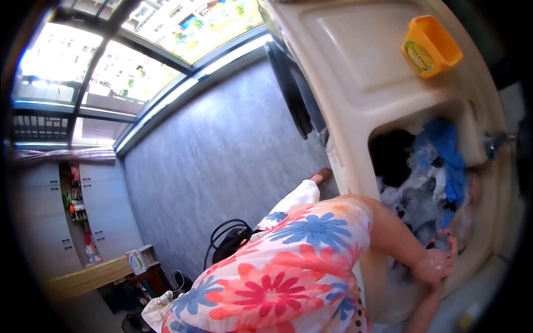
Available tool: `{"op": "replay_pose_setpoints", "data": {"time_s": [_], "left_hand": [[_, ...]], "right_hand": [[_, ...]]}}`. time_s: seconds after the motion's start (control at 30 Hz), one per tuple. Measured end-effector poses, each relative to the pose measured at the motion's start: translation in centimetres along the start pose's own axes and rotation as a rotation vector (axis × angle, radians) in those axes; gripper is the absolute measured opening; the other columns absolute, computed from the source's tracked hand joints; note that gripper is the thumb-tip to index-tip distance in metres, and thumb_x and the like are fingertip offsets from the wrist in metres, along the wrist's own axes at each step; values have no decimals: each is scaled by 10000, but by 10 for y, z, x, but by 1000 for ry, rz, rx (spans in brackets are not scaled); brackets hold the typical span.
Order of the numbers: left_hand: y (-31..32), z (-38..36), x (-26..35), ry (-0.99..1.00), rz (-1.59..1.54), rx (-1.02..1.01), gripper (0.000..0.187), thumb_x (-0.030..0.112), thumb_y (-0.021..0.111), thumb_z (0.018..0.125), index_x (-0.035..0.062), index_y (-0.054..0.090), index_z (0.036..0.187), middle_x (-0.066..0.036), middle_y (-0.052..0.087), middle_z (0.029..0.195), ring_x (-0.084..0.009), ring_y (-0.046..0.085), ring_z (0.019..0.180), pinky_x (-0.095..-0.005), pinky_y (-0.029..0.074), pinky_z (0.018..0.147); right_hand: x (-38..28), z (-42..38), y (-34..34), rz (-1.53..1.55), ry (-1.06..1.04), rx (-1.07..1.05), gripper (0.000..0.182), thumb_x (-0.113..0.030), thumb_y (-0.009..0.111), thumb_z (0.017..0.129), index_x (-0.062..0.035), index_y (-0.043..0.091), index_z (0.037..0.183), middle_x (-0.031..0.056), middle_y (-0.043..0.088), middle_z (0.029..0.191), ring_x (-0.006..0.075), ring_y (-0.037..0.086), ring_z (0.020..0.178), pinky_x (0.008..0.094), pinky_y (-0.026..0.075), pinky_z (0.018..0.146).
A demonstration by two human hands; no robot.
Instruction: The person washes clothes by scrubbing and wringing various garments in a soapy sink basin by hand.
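My left hand [431, 266] is over the near side of a washing basin [361, 147], its fingers bent and closed together. From the bottom edge my right hand [452, 251] meets it, partly hidden behind the left. A small wet grey cloth [442, 241] shows between the closed fingers of both hands. Beside them, soapy water holds soaking laundry: a blue garment [447, 158] draped up the far wall, a black garment [392, 157] and a white cloth [440, 184]. Suds cover other dark pieces.
A yellow plastic box [444, 47] stands on the basin's ribbed board [355, 55]. The tap [494, 145] is at the far rim. Behind me lie a grey floor [194, 133], a black coiled hose [225, 236], cabinets [105, 205] and large windows [133, 72].
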State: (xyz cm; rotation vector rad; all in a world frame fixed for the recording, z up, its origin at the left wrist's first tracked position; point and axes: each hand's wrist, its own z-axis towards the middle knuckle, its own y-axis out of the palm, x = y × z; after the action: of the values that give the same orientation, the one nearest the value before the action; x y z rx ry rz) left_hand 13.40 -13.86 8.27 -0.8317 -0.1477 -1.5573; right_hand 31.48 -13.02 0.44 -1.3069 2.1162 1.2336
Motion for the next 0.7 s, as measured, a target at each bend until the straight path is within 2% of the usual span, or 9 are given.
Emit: {"op": "replay_pose_setpoints", "data": {"time_s": [0.17, 0.23, 0.3, 0.37, 0.43, 0.53, 0.57, 0.63, 0.7], "left_hand": [[-65, 17, -14, 0, 151, -192, 439, 238, 650, 533, 5, 520, 881, -177, 510, 861, -329, 507, 824, -389, 412, 726], [-68, 26, -26, -552, 77, -146, 570, 208, 662, 550, 24, 475, 1055, -203, 506, 905, -341, 534, 851, -423, 431, 716], [-59, 39, -51, -1109, -166, 50, 655, 203, 666, 581, 1, 406, 1147, -245, 518, 958, -353, 550, 897, -438, 440, 746], [-81, 34, -64, -1210, -551, 195, 635, 212, 649, 608, -17, 413, 1152, -271, 516, 1034, -360, 554, 914, -407, 437, 797], [-122, 38, -42, -1212, -858, 322, 562, 225, 616, 677, -49, 449, 1138, -196, 561, 1049, -292, 546, 972, -361, 440, 804], [-174, 38, -35, -1041, -1628, 236, 417, 298, 593, 785, 2, 556, 1077, -129, 557, 1090, -235, 541, 964, -334, 416, 834], [-217, 39, -17, -1200, -1342, 193, 399, 285, 591, 796, 10, 561, 1083, -111, 581, 1051, -203, 540, 953, -314, 406, 849], [-261, 29, -19, -1070, -1451, 57, 402, 303, 617, 776, 16, 589, 1057, -83, 591, 1043, -171, 532, 961, -293, 395, 864], [-316, 14, -28, -861, -1125, -90, 362, 282, 658, 734, 16, 636, 977, -47, 606, 1012, -141, 528, 964, -261, 390, 862]], "right_hand": [[-19, 8, -13, -50, -3, -97, 430, -250, 424, 836, -74, 387, 1227, 66, 460, 1163, 208, 445, 1075, 392, 371, 900], [-34, 0, -12, -100, -29, -138, 431, -243, 423, 835, -72, 383, 1229, 66, 457, 1164, 208, 442, 1077, 390, 367, 904], [-49, -39, 42, -255, -143, -53, 450, -205, 477, 803, -65, 384, 1220, 72, 463, 1160, 221, 441, 1079, 390, 362, 904], [-54, -81, 98, -404, -287, -53, 476, -174, 528, 771, -59, 386, 1211, 79, 462, 1163, 230, 437, 1085, 397, 364, 898], [-58, -115, 136, -552, -450, -138, 505, -148, 574, 740, -53, 388, 1200, 88, 454, 1175, 234, 430, 1095, 411, 372, 887], [-58, -123, 132, -384, -321, -195, 464, -118, 579, 744, -42, 415, 1172, 99, 497, 1128, 234, 487, 1032, 392, 427, 820], [-52, -123, 136, -368, -287, -183, 445, -111, 577, 748, -39, 425, 1160, 103, 513, 1109, 234, 509, 1004, 384, 445, 795], [-32, -112, 177, -448, -247, -48, 389, -106, 567, 763, -34, 452, 1128, 112, 548, 1057, 235, 556, 931, 363, 479, 735], [-13, -112, 208, -436, -270, -53, 347, -112, 564, 778, -38, 472, 1104, 115, 567, 1017, 239, 581, 866, 343, 492, 692]]}}
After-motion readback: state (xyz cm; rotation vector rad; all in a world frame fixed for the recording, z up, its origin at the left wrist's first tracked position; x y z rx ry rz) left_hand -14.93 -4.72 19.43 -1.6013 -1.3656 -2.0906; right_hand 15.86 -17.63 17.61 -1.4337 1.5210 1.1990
